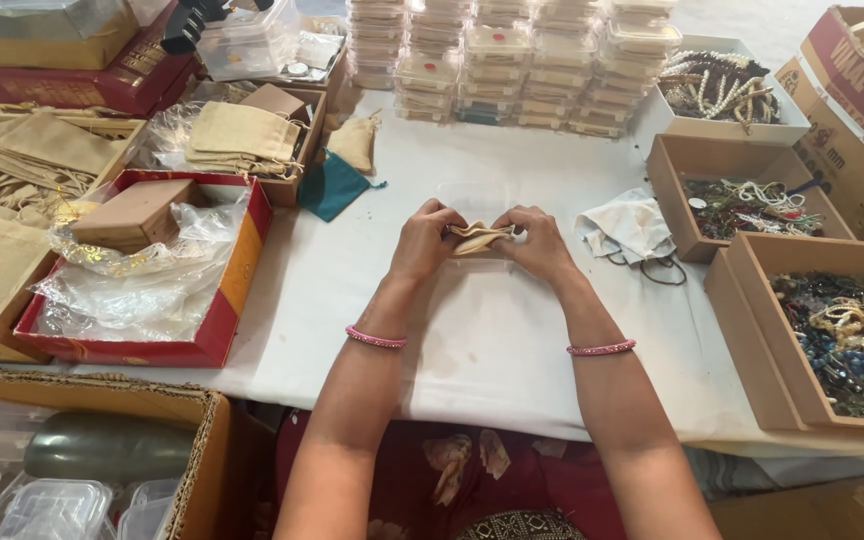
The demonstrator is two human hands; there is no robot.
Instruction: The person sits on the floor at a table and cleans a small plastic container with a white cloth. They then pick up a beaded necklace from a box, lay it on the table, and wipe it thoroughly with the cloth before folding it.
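Holding a small tan cloth pouch together over the middle of the white table, the left hand and right hand pinch its top, with many filled clear boxes stacked far behind

Small beige cloth pouch, kinda crumpled and folded, stretched sideways and pinched at both ends. It sits above a clear plastic container that's lying flat on the white table, mid-workspace.
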